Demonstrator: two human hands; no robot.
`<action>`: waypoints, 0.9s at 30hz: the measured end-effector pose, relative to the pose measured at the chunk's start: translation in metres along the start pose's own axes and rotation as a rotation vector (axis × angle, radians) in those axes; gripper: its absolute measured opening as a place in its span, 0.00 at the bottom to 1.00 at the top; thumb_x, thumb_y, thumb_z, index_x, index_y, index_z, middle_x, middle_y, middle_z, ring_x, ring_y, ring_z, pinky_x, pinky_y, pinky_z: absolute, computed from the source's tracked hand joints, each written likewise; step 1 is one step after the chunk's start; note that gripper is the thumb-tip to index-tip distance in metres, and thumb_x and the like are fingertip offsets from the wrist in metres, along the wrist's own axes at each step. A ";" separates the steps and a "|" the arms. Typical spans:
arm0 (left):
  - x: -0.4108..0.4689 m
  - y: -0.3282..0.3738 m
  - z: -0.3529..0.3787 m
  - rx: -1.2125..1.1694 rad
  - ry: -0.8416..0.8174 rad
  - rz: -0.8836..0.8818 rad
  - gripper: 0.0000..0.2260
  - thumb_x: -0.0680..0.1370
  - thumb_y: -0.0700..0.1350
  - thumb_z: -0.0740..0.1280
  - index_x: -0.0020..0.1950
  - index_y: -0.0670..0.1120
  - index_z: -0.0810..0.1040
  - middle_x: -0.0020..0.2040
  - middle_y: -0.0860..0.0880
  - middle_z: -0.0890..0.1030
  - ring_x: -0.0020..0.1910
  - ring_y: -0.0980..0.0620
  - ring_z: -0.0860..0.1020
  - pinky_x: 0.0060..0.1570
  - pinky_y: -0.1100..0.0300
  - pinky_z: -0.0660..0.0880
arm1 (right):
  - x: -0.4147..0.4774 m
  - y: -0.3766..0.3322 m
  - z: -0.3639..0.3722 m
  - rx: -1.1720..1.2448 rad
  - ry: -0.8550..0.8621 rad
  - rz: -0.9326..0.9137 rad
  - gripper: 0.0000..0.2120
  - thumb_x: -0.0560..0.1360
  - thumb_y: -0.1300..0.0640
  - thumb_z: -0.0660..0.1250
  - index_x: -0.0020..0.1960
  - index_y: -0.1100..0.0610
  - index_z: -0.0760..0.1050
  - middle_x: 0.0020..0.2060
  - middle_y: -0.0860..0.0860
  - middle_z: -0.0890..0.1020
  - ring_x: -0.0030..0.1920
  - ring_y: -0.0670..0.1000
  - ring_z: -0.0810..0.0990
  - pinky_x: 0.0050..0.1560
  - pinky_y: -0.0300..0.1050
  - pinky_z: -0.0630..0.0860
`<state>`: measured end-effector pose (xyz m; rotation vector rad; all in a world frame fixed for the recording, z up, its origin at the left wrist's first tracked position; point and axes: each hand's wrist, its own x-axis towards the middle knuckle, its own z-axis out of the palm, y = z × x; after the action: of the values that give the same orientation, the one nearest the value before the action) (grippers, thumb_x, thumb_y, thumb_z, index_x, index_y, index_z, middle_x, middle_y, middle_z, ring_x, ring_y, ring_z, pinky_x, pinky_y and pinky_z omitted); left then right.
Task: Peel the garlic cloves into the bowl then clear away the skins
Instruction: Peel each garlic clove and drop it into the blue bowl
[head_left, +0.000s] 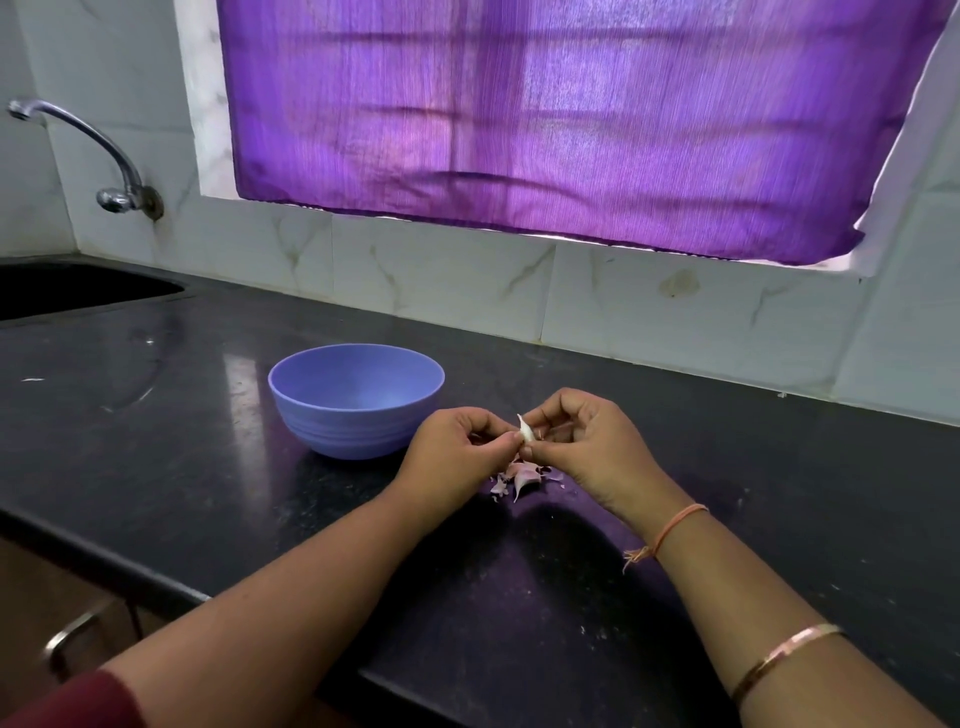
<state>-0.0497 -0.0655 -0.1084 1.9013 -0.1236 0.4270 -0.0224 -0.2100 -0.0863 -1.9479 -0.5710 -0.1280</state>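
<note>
White garlic clove (526, 431) x1 pinched by L hand (451, 448) & R hand (589, 441); 1 bowl (340, 430), 1 skin pile (521, 477).

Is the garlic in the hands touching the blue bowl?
Apart. The head view shows the garlic clove pinched between the left hand and right hand, off to the right of the bowl, with the left hand between them.

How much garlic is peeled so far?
Hardly any looks done: no clove shows in the round lilac-blue plastic bowl. Right now the left hand and right hand pinch one white garlic clove. To do: the pile of pinkish garlic bits and skins on the black stone counter, then clearing up.
</note>
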 end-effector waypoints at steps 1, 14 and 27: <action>0.000 0.000 0.000 0.007 0.003 -0.001 0.05 0.75 0.38 0.69 0.39 0.44 0.82 0.34 0.50 0.82 0.32 0.60 0.78 0.39 0.64 0.77 | 0.000 0.000 0.001 0.006 -0.006 -0.003 0.10 0.66 0.69 0.73 0.42 0.59 0.76 0.42 0.59 0.83 0.45 0.57 0.83 0.48 0.49 0.81; 0.001 -0.001 0.002 -0.125 0.115 -0.060 0.04 0.75 0.38 0.67 0.44 0.43 0.81 0.40 0.43 0.83 0.43 0.44 0.82 0.49 0.50 0.80 | 0.003 0.002 0.005 0.037 0.011 -0.044 0.09 0.67 0.71 0.72 0.44 0.61 0.79 0.38 0.53 0.81 0.38 0.48 0.78 0.41 0.40 0.79; 0.001 0.000 0.001 -0.189 0.032 -0.036 0.02 0.74 0.38 0.69 0.45 0.44 0.81 0.41 0.43 0.83 0.40 0.48 0.81 0.45 0.56 0.80 | 0.001 0.000 -0.002 0.274 0.059 0.025 0.15 0.66 0.74 0.71 0.47 0.57 0.75 0.39 0.54 0.80 0.41 0.50 0.80 0.45 0.40 0.79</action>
<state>-0.0491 -0.0660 -0.1079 1.7077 -0.1050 0.4063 -0.0206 -0.2113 -0.0854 -1.6794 -0.4972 -0.0863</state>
